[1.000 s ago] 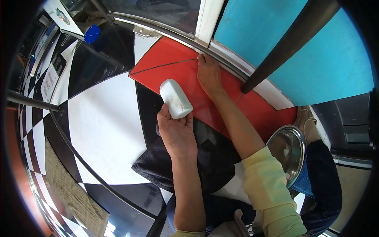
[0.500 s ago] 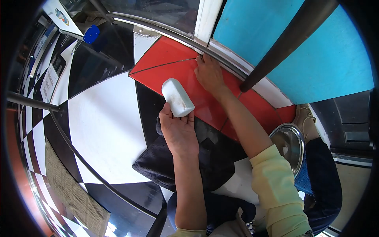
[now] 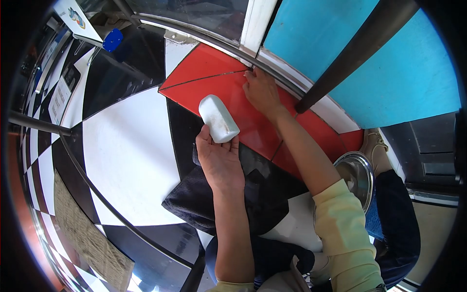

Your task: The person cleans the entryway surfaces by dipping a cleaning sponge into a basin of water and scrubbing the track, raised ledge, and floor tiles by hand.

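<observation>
My left hand [image 3: 220, 160] grips a white, rounded block-like object [image 3: 217, 118] with brownish smudges on its side. The fingers pass beneath it and the thumb lies along its left edge; its exact kind is unclear. Further ahead, my right hand [image 3: 262, 90] is at the back of the red tiled step [image 3: 199, 73], by the dark rail and the white door frame. Its fingers are curled together, and whatever the fingertips hold, if anything, is too small to make out. Under my left forearm lies a dark cloth [image 3: 192, 199] on the checkered floor.
A metal bowl [image 3: 370, 182] stands to the right, partly behind my right sleeve, near a shoe [image 3: 378, 151]. A dark slanting post [image 3: 355, 56] rises before the blue panel [image 3: 413, 82]. On the left are a curved rail [image 3: 109, 209], a mat [image 3: 90, 233] and a sign [image 3: 78, 19].
My right hand has shifted slightly right along the back of the red step. The left hand keeps its hold on the white object, almost unmoved.
</observation>
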### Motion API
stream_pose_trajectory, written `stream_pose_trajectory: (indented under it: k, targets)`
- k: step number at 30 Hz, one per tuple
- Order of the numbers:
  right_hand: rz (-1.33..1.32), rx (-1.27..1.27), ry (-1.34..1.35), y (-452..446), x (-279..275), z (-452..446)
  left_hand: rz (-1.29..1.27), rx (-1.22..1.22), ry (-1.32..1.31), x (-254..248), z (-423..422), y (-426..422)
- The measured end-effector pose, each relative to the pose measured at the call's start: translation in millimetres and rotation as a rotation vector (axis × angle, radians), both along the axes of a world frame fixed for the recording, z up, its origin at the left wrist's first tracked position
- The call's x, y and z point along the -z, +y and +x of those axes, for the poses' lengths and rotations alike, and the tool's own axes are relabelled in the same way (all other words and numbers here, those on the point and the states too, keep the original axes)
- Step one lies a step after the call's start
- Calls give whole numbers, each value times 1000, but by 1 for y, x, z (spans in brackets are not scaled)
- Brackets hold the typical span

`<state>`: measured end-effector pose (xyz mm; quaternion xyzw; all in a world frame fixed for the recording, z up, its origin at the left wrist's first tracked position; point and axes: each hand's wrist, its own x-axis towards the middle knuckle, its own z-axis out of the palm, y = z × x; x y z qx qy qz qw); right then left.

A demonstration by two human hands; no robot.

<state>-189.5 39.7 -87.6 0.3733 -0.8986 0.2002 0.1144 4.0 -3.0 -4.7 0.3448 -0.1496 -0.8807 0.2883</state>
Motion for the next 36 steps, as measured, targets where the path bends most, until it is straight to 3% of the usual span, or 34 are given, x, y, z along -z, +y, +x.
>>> stream_pose_trajectory:
  k: [15, 21, 27, 33, 36]
  targets:
    - [-124, 54, 234, -8, 18, 7, 2, -11, -1, -2, -1, 0]
    - [-254, 76, -2, -17, 20, -11, -5, -13, 15, 0, 0, -1]
    - [-394, 113, -46, -23, 24, -11, 2, -2, 4, 1, -1, -2]
    - [-314, 40, 269, -20, 25, -4, 2, -15, 17, 3, -1, -1]
    - [-256, -1, 248, -19, 29, -5, -1, 3, 16, 2, -1, -1]
